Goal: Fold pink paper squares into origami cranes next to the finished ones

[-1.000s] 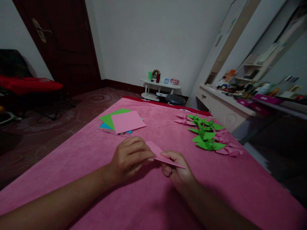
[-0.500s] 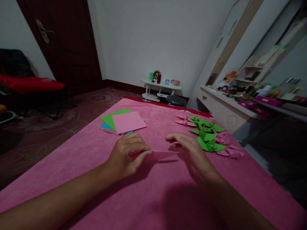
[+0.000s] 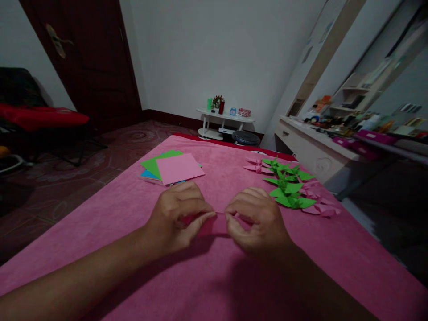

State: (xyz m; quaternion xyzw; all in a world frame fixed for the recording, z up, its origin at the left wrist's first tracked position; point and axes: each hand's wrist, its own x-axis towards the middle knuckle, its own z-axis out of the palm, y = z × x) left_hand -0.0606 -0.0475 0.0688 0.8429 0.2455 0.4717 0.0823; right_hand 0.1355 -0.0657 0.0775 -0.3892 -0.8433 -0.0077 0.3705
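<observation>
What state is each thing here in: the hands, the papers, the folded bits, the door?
left hand: closed, pinching the folded pink paper's left end
right hand: closed, pinching its right end
folded pink paper: folded, held between both hands
paper stack: flat, unfolded, pink sheet on top
green origami figures: folded, lying clustered
pink origami figures: folded, lying beside them
door: shut

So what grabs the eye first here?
The left hand and right hand meet over the pink cloth, both pinching a folded pink paper between them. To their right lies a cluster of green and pink folded paper figures; beyond the left hand, a stack of coloured sheets topped by a pink one.
</observation>
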